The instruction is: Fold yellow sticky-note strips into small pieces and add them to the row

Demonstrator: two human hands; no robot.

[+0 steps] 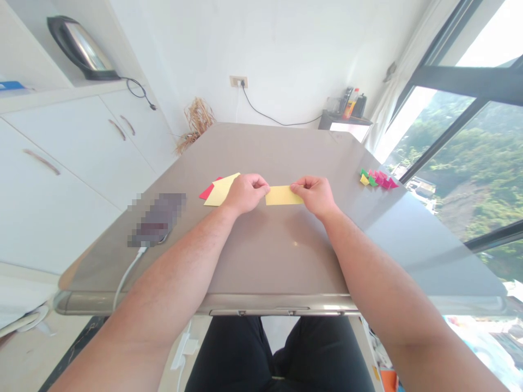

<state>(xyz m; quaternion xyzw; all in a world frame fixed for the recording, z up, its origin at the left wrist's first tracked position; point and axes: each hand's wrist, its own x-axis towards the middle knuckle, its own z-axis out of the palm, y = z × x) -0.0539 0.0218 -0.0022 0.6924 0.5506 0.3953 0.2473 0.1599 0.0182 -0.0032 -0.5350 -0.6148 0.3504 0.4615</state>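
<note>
A small rectangle of yellow paper (281,195) is stretched between my two hands above the table. My left hand (246,194) pinches its left end between thumb and fingers. On the other end, my right hand (313,193) is closed in the same kind of pinch. Just left of my left hand lie more sheets of pale yellow paper (218,191), partly hidden by that hand, with a red sheet (206,191) showing from under them. Over on the right side of the table sits a cluster of small folded paper pieces (378,179) in pink, green and yellow.
A phone (157,220), blurred out, lies at the left with a white cable (126,277) running off the front edge of the grey table (281,147). Windows border the right side. Behind stand a low cabinet with bottles (351,103) and a dried plant (199,117).
</note>
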